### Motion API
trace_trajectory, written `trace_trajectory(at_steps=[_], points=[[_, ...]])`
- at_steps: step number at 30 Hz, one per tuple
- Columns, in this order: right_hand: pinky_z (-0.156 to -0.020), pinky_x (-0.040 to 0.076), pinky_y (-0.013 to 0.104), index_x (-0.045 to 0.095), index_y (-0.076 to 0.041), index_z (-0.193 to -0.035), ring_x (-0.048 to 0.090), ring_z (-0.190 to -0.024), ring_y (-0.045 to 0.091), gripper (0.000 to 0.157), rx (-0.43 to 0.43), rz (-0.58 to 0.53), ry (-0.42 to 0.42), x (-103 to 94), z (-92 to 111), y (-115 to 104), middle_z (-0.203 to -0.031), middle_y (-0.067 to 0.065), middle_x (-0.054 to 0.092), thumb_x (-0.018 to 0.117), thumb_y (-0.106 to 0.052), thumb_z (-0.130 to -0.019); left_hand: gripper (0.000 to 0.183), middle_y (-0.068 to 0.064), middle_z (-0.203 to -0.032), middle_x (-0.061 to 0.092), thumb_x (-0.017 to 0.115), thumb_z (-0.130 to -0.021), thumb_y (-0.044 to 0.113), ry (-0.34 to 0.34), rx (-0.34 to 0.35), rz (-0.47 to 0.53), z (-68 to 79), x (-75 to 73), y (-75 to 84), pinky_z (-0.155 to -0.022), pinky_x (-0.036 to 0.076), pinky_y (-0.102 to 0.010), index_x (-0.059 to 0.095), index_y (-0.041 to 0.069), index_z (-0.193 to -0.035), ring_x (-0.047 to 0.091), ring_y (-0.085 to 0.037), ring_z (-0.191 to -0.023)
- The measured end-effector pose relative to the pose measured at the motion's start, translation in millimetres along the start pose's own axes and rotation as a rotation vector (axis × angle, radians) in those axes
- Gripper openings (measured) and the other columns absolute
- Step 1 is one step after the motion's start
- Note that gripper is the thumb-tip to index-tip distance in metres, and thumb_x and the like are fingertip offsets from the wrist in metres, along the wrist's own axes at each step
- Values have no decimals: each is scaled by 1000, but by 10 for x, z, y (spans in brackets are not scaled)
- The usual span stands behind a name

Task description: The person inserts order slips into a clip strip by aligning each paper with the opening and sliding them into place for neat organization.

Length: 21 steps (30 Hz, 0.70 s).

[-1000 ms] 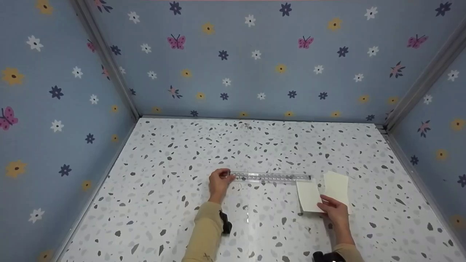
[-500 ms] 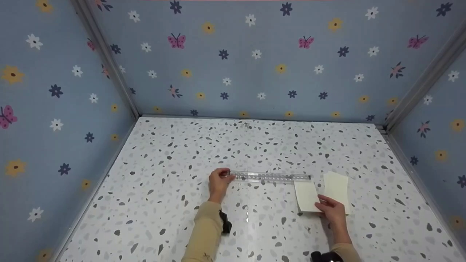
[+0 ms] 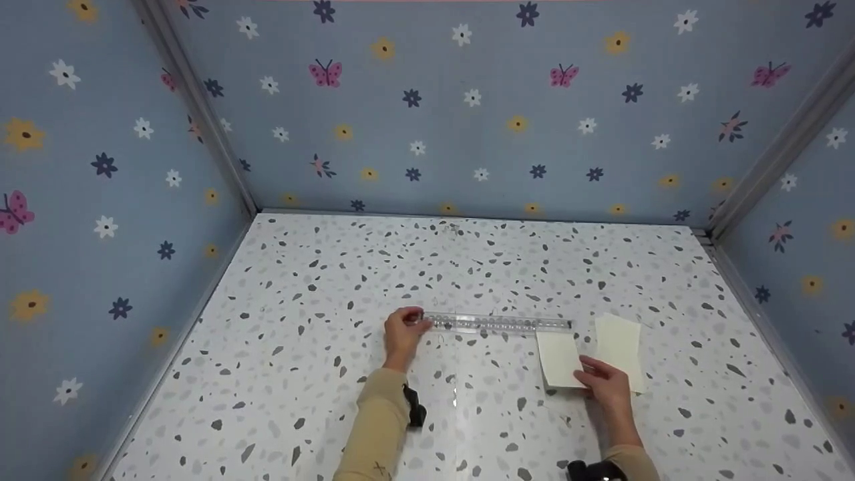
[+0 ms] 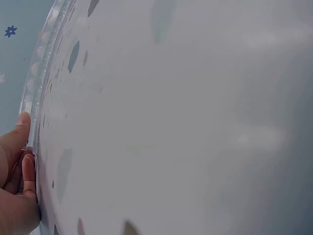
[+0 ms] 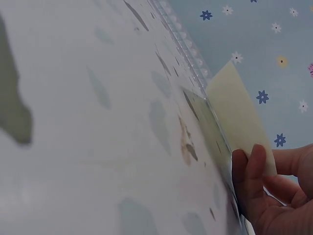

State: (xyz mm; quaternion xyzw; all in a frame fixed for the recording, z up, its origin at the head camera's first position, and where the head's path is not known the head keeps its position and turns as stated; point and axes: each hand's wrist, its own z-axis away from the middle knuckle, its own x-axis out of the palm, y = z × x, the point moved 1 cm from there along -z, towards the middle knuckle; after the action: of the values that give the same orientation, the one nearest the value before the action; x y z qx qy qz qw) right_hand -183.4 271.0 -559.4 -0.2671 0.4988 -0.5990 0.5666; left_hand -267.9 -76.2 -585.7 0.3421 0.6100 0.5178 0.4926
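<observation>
In the head view, the left hand pinches the left end of the clear ruler at center. The right hand, lower right, pinches the cream sheet near its lower right corner; a second sheet lies to its right. Hold the ruler steady; align the cream sheet's top edge squarely. The right wrist view shows the cream sheet apparently tilted off the tabletop; the head view hides this.

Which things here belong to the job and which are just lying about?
In the job: clear strip, pinched by the left hand; pale paper, pinched by the right hand.
Apparently just lying about: other pale paper, further right, unheld.
</observation>
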Motion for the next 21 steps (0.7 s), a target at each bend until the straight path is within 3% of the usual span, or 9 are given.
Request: trace_trajectory(at_steps=[8, 21], points=[[-54, 43, 24, 53, 5, -118, 56, -64, 8, 43, -30, 34, 41, 55, -27, 19, -102, 14, 61, 66, -6, -78, 28, -4, -86, 58, 76, -69, 13, 16, 3, -38, -13, 9, -16, -66, 43, -29, 66, 8, -94, 52, -16, -78], [-60, 46, 19, 52, 5, -118, 55, -78, 8, 42, -16, 9, 25, 148, 0, -5, -111, 21, 55, 64, -3, -78, 27, -5, -86, 58, 75, -68, 12, 26, -1, -38, -13, 15, -6, -66, 44, -28, 66, 7, -93, 52, -16, -77]])
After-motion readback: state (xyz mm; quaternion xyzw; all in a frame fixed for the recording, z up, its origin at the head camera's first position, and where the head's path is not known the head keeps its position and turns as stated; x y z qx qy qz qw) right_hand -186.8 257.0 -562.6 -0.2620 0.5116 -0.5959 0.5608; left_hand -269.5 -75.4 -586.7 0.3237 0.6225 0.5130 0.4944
